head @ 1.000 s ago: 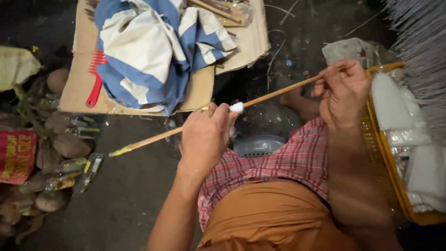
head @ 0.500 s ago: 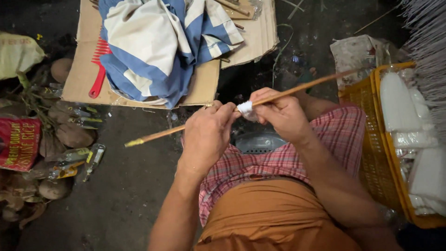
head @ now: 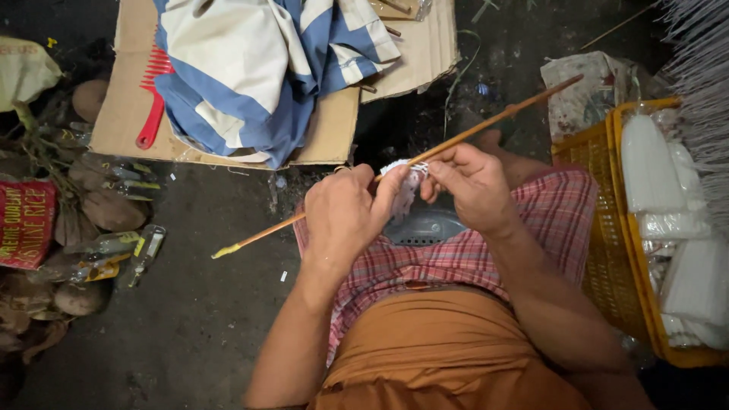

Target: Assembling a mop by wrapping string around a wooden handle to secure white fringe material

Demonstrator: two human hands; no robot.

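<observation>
Head view, the only one: your left hand (head: pixel 345 216) and right hand (head: pixel 471 182) both sit on the thin wooden stick (head: pixel 493 121), over your lap, just above the checked cloth (head: pixel 425 266).

The stick's long axis runs diagonally: low end with the yellowish tip down-left toward the dark floor (head: pixel 190 319), high end up-right toward the yellow basket (head: pixel 607 228). Your hands grip it near the middle, close together, left hand on the lower stretch, right hand on the upper.

Left hand fingers are curled shut round the stick, thumb up against the white wrapped bundle (head: pixel 406 178). Right hand fingers are pressed together in a pinch on the stick right at that bundle. The bundle lies between your two hands, touching both; the right fingertips are nearer to it.

The free lower end sticks out well past your left hand.

Beyond your hands: flat cardboard (head: pixel 326 129) with a blue-and-white cloth (head: pixel 258 68) on it and a red comb (head: pixel 152 99) beside that.
</observation>
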